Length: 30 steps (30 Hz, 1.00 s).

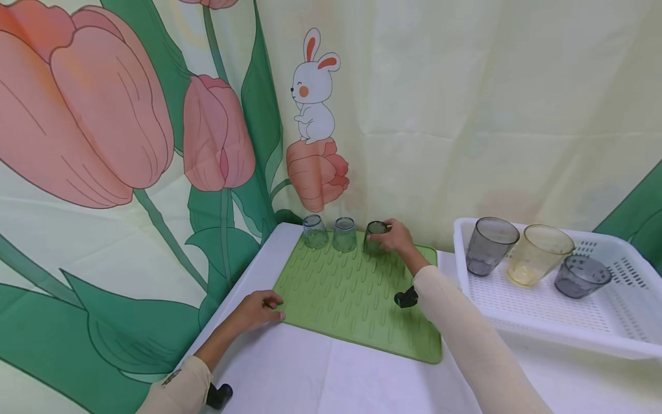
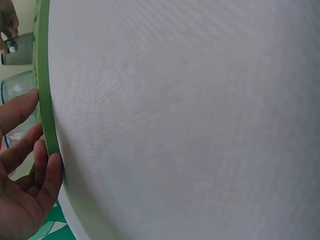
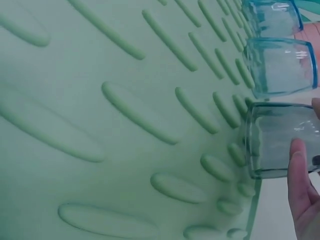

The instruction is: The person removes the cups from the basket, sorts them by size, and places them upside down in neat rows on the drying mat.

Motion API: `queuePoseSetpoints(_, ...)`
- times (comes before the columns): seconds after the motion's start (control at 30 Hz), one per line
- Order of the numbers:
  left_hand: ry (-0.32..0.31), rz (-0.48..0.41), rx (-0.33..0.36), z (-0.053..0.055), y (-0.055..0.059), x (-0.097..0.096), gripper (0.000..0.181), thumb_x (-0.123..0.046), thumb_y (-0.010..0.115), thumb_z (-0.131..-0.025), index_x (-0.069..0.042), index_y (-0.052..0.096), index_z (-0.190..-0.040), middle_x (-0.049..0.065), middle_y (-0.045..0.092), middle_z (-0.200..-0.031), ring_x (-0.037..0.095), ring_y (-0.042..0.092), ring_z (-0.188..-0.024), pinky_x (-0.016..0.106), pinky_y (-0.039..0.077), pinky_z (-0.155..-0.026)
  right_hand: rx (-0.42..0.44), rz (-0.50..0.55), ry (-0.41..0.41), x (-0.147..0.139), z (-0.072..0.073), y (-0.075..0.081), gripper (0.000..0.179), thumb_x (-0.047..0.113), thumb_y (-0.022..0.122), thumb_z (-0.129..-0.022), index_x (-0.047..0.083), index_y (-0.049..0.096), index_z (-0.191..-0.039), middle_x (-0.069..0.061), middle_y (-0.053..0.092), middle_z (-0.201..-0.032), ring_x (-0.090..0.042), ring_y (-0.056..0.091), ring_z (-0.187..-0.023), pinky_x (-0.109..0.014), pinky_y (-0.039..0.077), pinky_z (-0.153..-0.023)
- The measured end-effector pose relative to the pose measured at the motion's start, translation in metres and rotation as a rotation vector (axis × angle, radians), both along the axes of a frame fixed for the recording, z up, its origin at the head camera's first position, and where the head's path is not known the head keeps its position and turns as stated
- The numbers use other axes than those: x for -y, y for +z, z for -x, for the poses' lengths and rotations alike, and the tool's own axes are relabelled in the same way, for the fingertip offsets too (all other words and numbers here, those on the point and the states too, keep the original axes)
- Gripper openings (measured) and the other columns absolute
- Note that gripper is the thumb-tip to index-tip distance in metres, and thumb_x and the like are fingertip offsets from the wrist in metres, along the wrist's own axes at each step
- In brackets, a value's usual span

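My right hand (image 1: 398,237) grips a smoky grey drinking glass (image 1: 376,233) at the back of the green ribbed mat (image 1: 357,299). In the right wrist view that grey glass (image 3: 275,140) stands close against the mat, wide rim downward, with fingers along its side. To its left, two bluish clear glasses (image 1: 344,234) (image 1: 315,232) stand upside down in a row. My left hand (image 1: 258,310) rests at the mat's near left corner. In the left wrist view, the fingers (image 2: 47,185) are loosely bent and touch the mat's edge (image 2: 46,100).
A white perforated basket (image 1: 548,322) on the right contains a tall grey glass (image 1: 491,247), a yellow glass (image 1: 538,253) and a low grey glass (image 1: 581,277). White cloth (image 1: 320,374) covers the table. A printed curtain (image 1: 414,115) hangs right behind the mat.
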<state>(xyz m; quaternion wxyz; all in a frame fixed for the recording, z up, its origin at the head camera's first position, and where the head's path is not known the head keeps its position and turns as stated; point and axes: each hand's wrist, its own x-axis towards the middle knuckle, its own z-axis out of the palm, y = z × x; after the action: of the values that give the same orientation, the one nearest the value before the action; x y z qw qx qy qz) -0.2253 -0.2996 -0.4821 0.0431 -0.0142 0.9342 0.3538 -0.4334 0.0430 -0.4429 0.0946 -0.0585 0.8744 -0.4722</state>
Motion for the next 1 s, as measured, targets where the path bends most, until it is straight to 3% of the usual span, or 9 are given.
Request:
queuePoseSetpoints(0.2, 0.014, 0.001, 0.012, 0.0002, 0.0005, 0.0002, 0.029, -0.013, 0.083, -0.08, -0.005, 0.072, -0.105, 0.003, 0.063, -0.092, 0.015, 0.055, -0.084, 0.028, 0.047, -0.073, -0.002, 0.074, 0.012, -0.0024, -0.0034, -0.0012, 0.079, 0.026, 0.076, -0.089, 0.002, 0.035, -0.151, -0.024, 0.047, -0.147, -0.036, 0.071, -0.101, -0.033, 0.058, -0.076)
queuePoseSetpoints(0.5, 0.0, -0.004, 0.005, 0.0001, -0.0013, 0.0005, 0.029, -0.014, 0.084, -0.079, -0.004, 0.072, -0.105, 0.004, 0.063, -0.091, 0.015, 0.054, -0.081, 0.027, 0.046, -0.071, -0.007, 0.076, 0.013, -0.0045, -0.0048, -0.0039, 0.078, 0.025, 0.075, -0.09, 0.001, 0.034, -0.152, -0.023, 0.043, -0.151, -0.035, 0.069, -0.105, -0.035, 0.059, -0.083)
queuePoseSetpoints(0.8, 0.024, 0.006, 0.016, -0.0005, 0.0, -0.0023, 0.027, -0.012, 0.083, -0.079, -0.005, 0.072, -0.103, 0.002, 0.062, -0.089, 0.015, 0.054, -0.08, 0.027, 0.046, -0.071, -0.006, 0.063, 0.054, -0.0087, -0.003, -0.008, 0.081, 0.022, 0.074, -0.092, 0.0, 0.028, -0.154, -0.028, 0.039, -0.152, -0.021, 0.071, -0.085, -0.032, 0.057, -0.076)
queuePoseSetpoints(1.0, 0.034, 0.019, 0.018, -0.0015, 0.0017, -0.0047, 0.027, -0.011, 0.084, -0.079, -0.005, 0.072, -0.102, 0.002, 0.061, -0.088, 0.015, 0.053, -0.08, 0.028, 0.045, -0.071, 0.011, 0.089, 0.059, -0.0098, -0.0018, -0.0085, 0.085, 0.023, 0.075, -0.091, 0.004, 0.025, -0.157, -0.026, 0.037, -0.155, -0.017, 0.07, -0.082, -0.029, 0.056, -0.074)
